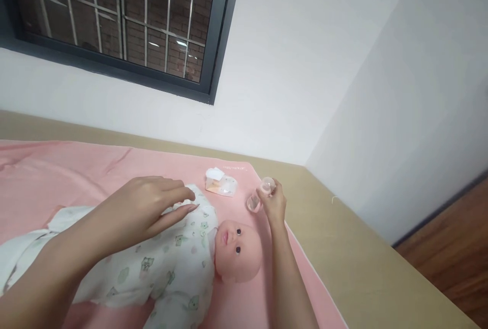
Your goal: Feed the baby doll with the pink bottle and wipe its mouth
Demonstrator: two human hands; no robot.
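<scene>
A baby doll (232,247) in a white printed garment lies on its back on a pink cloth (49,176), head toward the right. My left hand (148,207) hovers over the doll's chest, fingers stretched out and holding nothing. Beyond the doll's head, my right hand (272,202) pinches a small clear bottle (261,194) and holds it just above the cloth.
A small packet of wipes (221,182) lies on the pink cloth past the doll's shoulder. The cloth covers a beige surface (362,263) set against white walls, with a barred window (114,19) above. Wooden floor (453,263) shows at the right.
</scene>
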